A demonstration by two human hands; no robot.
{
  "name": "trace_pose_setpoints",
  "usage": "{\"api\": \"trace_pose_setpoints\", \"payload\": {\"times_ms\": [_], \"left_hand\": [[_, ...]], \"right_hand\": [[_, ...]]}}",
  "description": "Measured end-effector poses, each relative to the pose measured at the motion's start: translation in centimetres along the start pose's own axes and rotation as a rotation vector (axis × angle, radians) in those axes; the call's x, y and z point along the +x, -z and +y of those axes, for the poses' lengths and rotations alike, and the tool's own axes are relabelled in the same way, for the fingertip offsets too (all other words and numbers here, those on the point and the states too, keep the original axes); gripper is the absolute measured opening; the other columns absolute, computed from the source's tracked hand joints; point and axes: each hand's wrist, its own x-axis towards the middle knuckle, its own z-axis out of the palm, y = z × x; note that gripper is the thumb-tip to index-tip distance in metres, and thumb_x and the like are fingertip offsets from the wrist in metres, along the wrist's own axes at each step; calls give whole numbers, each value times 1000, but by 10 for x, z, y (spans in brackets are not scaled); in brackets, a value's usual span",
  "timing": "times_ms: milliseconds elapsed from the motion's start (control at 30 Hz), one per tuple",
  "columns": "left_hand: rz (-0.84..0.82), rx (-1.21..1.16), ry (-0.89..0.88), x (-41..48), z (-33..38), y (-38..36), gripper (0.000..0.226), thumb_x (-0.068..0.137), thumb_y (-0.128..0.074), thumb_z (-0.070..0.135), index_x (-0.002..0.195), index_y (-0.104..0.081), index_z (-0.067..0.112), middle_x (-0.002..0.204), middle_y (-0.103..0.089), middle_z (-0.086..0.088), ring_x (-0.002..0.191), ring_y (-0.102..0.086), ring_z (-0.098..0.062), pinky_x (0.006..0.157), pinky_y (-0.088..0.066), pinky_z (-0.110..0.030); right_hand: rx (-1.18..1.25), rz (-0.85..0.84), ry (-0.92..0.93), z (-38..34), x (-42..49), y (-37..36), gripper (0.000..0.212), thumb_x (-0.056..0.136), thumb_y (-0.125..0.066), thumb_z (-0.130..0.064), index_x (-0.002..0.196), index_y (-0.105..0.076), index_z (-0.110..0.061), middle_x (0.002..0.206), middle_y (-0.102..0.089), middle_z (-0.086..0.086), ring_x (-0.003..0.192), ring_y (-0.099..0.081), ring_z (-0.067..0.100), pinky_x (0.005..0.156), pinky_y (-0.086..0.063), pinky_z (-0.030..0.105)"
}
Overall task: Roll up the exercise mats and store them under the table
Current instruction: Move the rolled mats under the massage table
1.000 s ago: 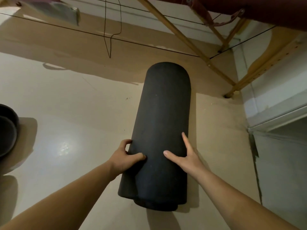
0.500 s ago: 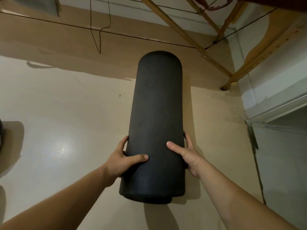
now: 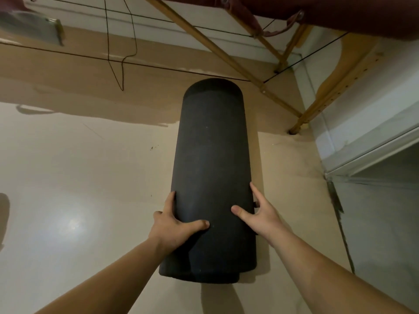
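Rolled mat (image 3: pixel 210 166): black, fully rolled, lying on the floor (image 3: pixel 79 177) with its long axis pointing away from the person; the far end lay in the shadow beneath the table (image 3: pixel 340 14), the near end lay closest to the camera, with its layers slightly uneven.

Left hand (image 3: pixel 174 225): gripped the left flank of the roll near its near end, thumb (image 3: pixel 199 224) curled over the top, fingers wrapped along the side.

Right hand (image 3: pixel 260 214): clasped the right flank opposite the left hand, thumb (image 3: pixel 240 213) laid across the top, index finger (image 3: pixel 255 191) straight along the side; the remaining fingers were hidden behind the roll.

Grip: both hands were closed on the roll, which sat pinched between them.

Table: maroon padded top at the upper edge of the view, carried on wooden legs with a diagonal wooden brace (image 3: pixel 226 57); one leg foot (image 3: pixel 297 129) stood on the floor just right of the roll's far half.

Cords (image 3: pixel 122 53): thin black lines stretched and looped beneath the table.

Wall (image 3: pixel 362 109): pale, at the right, well apart from the roll.
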Motion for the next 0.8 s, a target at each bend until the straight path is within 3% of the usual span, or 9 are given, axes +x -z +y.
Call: {"api": "trace_pose_setpoints", "payload": {"times_ms": [133,233,267,367,467,533,600,700,800], "left_hand": [[-20,32,-17,32,25,2,150,31,-91,86,155,-11,62,148,-46,-2,129,-56,-33,111,-52,-54],[-53,21,2,52,50,9,150,35,-95,74,159,-14,52,149,-44,-4,133,-52,-33,115,-49,-54],[-58,20,10,57,52,11,150,33,-95,73,159,-16,52,149,-44,-5,133,-52,-34,115,-48,-54],[-75,79,15,63,51,15,157,25,-94,80,157,-15,52,146,-44,-6,130,-53,-35,113,-50,-54],[-71,282,-71,64,69,29,159,28,-93,80,161,-17,38,154,-34,-5,139,-45,-33,115,-48,-52],[-67,478,-255,64,86,36,155,40,-90,78,164,-4,44,165,-14,4,149,-30,-32,120,-42,-53],[-95,628,-456,59,95,38,139,55,-86,75,160,4,60,167,0,18,153,-17,-30,122,-36,-52],[-109,739,-531,57,94,34,108,74,-73,78,158,-6,63,166,-1,21,152,-14,-30,121,-36,-48],[-99,763,-554,59,85,32,97,79,-59,85,158,-8,61,168,-3,18,152,-15,-30,121,-35,-47]], "right_hand": [[3,9,-19,-12,21,3,98,79,-87,-55,154,-25,-65,164,-39,-2,149,-41,28,114,-47,54],[33,-14,-89,-33,39,10,96,85,-86,-45,157,-25,-61,166,-31,-2,149,-39,33,104,-51,52],[10,0,-86,-36,44,9,96,85,-86,-43,158,-25,-60,167,-27,-1,149,-38,34,108,-50,54],[-278,81,43,-49,49,3,100,86,-85,-37,154,-19,-67,167,-7,-9,154,-28,31,119,-41,53],[-573,16,249,-86,50,2,97,81,-76,-22,154,-27,-63,167,-1,-19,157,-15,24,116,-43,45],[-712,-24,319,-109,52,-2,89,83,-73,-32,156,-29,-59,169,-8,-15,155,-17,23,112,-41,41],[-770,12,329,-117,58,-10,78,90,-66,-55,157,-26,-60,165,-16,-12,150,-23,23,110,-39,41],[-839,101,306,-114,67,-22,75,91,-51,-78,158,-23,-59,156,-21,-7,143,-30,25,104,-44,41],[-811,114,283,-114,67,-25,68,92,-51,-77,154,-32,-56,150,-27,-6,138,-34,26,100,-43,39]]}}
